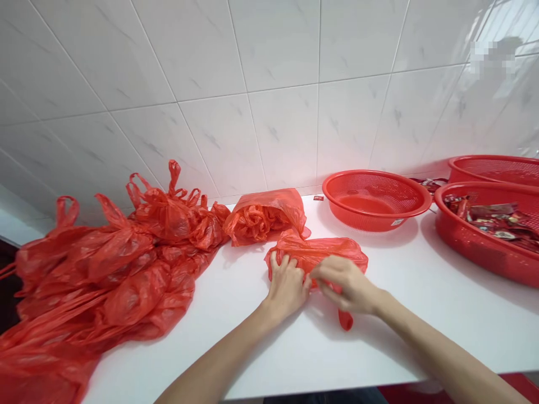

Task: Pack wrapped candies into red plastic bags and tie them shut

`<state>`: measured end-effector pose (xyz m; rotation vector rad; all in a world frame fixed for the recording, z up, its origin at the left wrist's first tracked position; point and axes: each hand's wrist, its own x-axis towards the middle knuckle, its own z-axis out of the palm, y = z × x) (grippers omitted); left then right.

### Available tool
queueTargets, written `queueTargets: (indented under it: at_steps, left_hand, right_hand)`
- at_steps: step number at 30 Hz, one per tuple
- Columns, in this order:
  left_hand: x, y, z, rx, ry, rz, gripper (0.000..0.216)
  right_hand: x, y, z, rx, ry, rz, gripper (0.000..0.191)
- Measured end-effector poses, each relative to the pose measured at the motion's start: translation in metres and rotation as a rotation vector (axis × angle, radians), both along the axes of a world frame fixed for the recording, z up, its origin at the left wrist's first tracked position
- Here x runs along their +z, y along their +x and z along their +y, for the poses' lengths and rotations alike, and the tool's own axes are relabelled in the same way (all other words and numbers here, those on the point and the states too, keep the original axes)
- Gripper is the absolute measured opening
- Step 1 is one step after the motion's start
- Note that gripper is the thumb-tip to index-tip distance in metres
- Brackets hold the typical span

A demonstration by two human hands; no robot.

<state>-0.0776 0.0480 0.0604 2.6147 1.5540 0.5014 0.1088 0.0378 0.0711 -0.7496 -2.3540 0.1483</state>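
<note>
A red plastic bag [337, 249] lies on the white table in front of me, its thin film crumpled. My left hand [287, 285] presses on its left part, fingers curled into the film. Beside it, my right hand [345, 283] pinches the bag's near edge with thumb and fingertips. A red loop of the bag hangs out below my right hand. Just behind lies another red plastic bag [286, 202], its mouth facing left and stuffed with crumpled red bags [256, 221]. Whatever is inside the bag I hold cannot be made out.
Filled, knotted red bags [138, 269] are heaped on the left. A red mesh basket [370, 196] stands behind right; another red basket [475, 252] farther right holds small wrapped packets [505, 224], with a third basket [501, 165] behind. A tiny red packet [318, 197] lies near the tiled wall [282, 123].
</note>
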Motion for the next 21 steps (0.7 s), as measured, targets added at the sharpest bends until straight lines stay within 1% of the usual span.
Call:
queueTargets:
  at_steps: [1,2,4,7,9,10,11,13,15,16,17,18,19,20,21]
  left_hand:
    - [0.001,-0.001,0.000,-0.006,-0.001,-0.011,0.024]
    - [0.001,-0.002,0.001,-0.009,0.001,-0.036,0.024]
    - [0.002,-0.004,0.002,0.004,0.017,-0.107,0.028]
    - [0.001,-0.005,0.002,0.027,0.032,-0.249,0.031]
    - [0.000,-0.005,0.001,0.031,0.020,-0.338,0.031]
    - [0.000,-0.005,0.000,0.027,0.009,-0.382,0.033]
    - [-0.001,-0.005,-0.001,0.021,-0.006,-0.424,0.034]
    - [-0.001,-0.003,-0.004,0.006,-0.034,-0.488,0.034]
    - [0.000,-0.002,-0.007,-0.001,-0.050,-0.463,0.026]
    - [0.001,-0.001,-0.009,-0.004,-0.049,-0.409,0.020]
    - [0.002,0.000,-0.011,-0.014,-0.040,-0.344,0.014]
    - [0.003,0.001,-0.013,-0.034,-0.023,-0.283,0.012]
    - [0.004,0.002,-0.014,-0.063,0.000,-0.239,0.013]
    - [0.004,0.003,-0.015,-0.097,0.029,-0.217,0.015]
    - [0.005,0.004,-0.016,-0.131,0.059,-0.211,0.018]
  right_hand:
    - [-0.005,-0.007,-0.002,0.002,-0.009,-0.126,0.024]
    - [-0.010,-0.013,-0.002,-0.061,-0.009,-0.217,0.025]
    - [-0.019,-0.017,0.003,-0.277,-0.010,-0.317,0.028]
    - [-0.024,-0.008,0.015,-0.677,-0.013,-0.331,0.030]
    - [-0.024,0.003,0.022,-0.870,-0.006,-0.326,0.035]
    - [-0.024,0.008,0.025,-0.928,-0.005,-0.326,0.037]
    - [-0.025,0.013,0.027,-0.960,-0.008,-0.328,0.037]
    - [-0.026,0.019,0.030,-0.975,-0.028,-0.347,0.033]
    - [-0.027,0.020,0.030,-0.943,-0.057,-0.388,0.031]
    - [-0.027,0.019,0.030,-0.918,-0.066,-0.407,0.038]
    - [-0.026,0.018,0.030,-0.889,-0.071,-0.420,0.048]
    - [-0.025,0.016,0.029,-0.859,-0.076,-0.425,0.058]
    - [-0.024,0.014,0.028,-0.827,-0.083,-0.426,0.064]
    - [-0.023,0.012,0.027,-0.792,-0.093,-0.424,0.064]
    - [-0.021,0.010,0.025,-0.755,-0.107,-0.418,0.059]
